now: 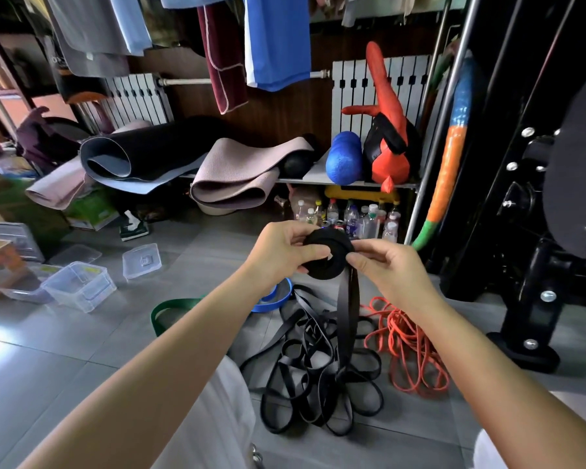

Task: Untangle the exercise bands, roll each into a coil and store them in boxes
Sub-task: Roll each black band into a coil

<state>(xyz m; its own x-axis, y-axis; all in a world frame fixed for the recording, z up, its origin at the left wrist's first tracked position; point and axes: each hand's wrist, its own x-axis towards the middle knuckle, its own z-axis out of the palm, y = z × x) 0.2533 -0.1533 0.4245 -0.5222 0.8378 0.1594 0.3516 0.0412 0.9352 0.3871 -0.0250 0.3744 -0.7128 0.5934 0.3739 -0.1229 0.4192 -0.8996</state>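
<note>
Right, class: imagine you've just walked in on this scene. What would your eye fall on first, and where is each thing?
Dead centre, the left hand and right hand hold a half-rolled black coil, its tail dropping to a tangle of black bands on the floor. Right of that lies a bright orange cord, and on the shelf behind stands a red padded figure beside a blue foam roller.

From my station I read the coil as black, same as the tangled bands on the grey tiled floor. I also see an orange-red band, a green band and a blue band. The boxes are clear, the roller mottled blue, the mat dusty pink, finely ribbed.
</note>
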